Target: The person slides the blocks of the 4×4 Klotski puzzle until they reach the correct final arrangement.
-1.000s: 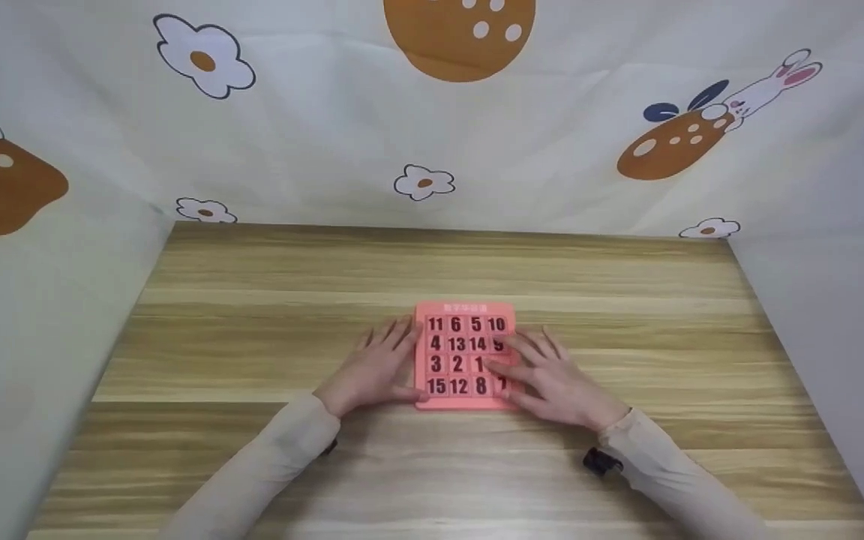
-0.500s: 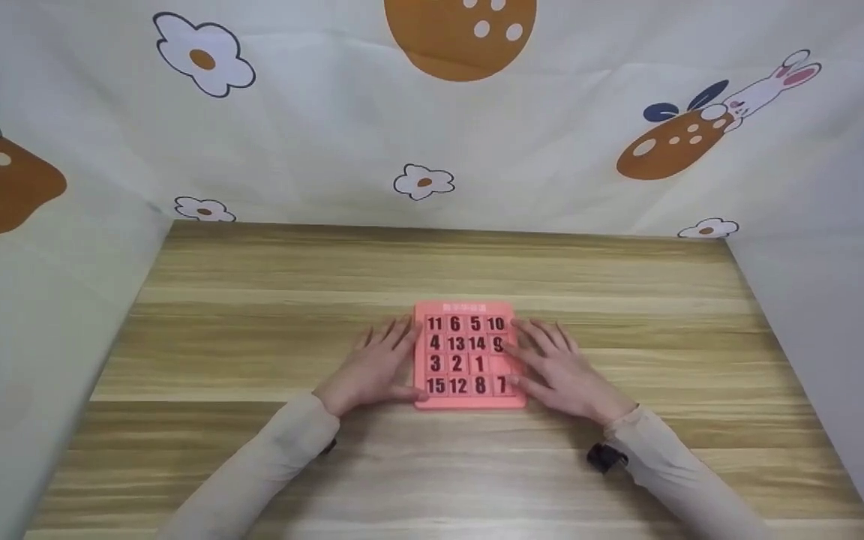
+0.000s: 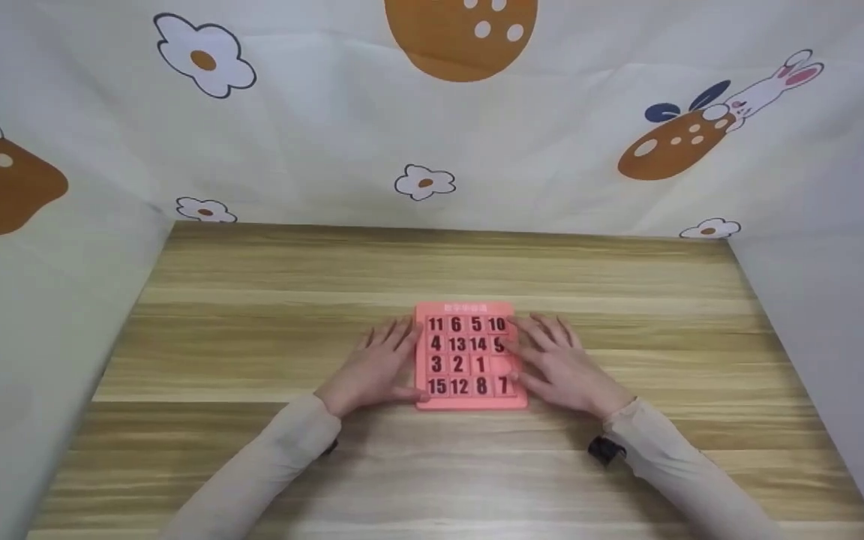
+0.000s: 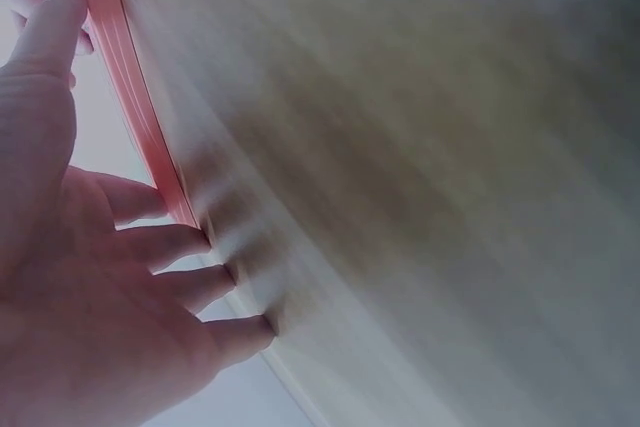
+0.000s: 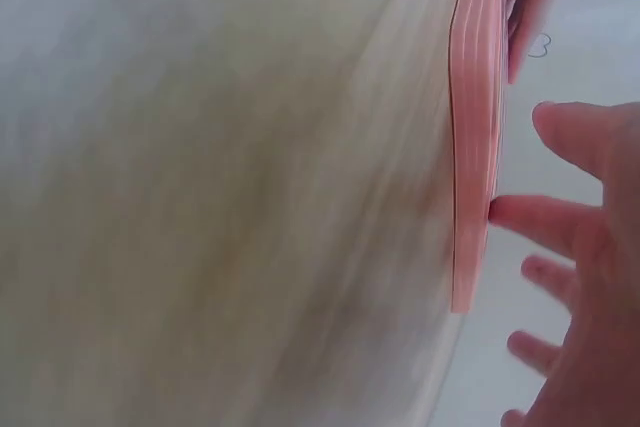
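A pink number sliding puzzle (image 3: 466,403) lies flat on the wooden table, its black-numbered tiles facing up. The right column has a gap in the third row, between the 9 tile (image 3: 499,345) and the 7 tile (image 3: 504,385). My left hand (image 3: 372,373) rests along the left side, thumb at the lower corner and index finger at the upper frame, fingers spread. Over the right edge lies my right hand (image 3: 567,373), its index fingertip on the 9 tile and thumb tip beside the gap. In the right wrist view, the index fingertip (image 5: 505,210) meets the puzzle's top edge.
The wood-grain table (image 3: 252,300) surrounds the puzzle. Pale cloth walls (image 3: 312,127) printed with flowers and rabbits enclose its back and both sides. A dark strap (image 3: 606,450) sits at the right wrist.
My right hand has drawn back to the right, baring the 1 tile, the gap and the 7 tile. Its thumb then shifted slightly up. My left hand has stayed in place.
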Demonstrator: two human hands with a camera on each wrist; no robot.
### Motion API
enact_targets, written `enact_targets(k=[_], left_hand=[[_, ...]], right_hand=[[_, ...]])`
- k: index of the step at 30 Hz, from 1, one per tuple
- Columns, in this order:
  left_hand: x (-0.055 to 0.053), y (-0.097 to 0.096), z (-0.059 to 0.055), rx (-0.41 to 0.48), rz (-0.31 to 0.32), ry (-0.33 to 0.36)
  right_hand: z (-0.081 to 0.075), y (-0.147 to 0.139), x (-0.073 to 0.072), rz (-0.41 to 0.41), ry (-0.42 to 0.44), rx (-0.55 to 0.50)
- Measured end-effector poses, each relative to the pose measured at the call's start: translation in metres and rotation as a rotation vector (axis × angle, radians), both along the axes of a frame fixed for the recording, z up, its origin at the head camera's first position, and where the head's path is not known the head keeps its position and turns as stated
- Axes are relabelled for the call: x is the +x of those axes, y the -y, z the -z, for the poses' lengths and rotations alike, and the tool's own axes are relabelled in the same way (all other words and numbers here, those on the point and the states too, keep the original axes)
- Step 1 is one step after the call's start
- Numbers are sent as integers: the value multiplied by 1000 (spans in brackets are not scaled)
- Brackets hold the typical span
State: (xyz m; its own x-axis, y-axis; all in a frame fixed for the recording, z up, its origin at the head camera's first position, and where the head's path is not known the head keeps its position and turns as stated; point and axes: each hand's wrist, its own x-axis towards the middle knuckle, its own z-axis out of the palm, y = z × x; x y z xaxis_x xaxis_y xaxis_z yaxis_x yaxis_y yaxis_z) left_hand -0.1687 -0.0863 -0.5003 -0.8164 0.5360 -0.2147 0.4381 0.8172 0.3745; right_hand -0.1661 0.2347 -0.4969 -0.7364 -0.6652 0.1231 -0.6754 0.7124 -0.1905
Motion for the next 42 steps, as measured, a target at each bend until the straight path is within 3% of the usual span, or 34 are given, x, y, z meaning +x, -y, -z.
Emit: enact_targets(k=[8,13,23,32,42], left_hand=[[-1,0,0,-11,0,14],[-1,0,-1,-2,-1,23],[-1,1,-1,11,10,19],[-1,-4,-1,-39,4,18],[0,-8,-2,-61,-22,25]], right_hand=[[-4,0,-2,-89,-82,-9],[0,3,1,-162,-75,-28],[0,-3,1,-34,-14,-20],[-6,-8,3,-146,-27,-65],[-1,17,-6,-87,16,15]])
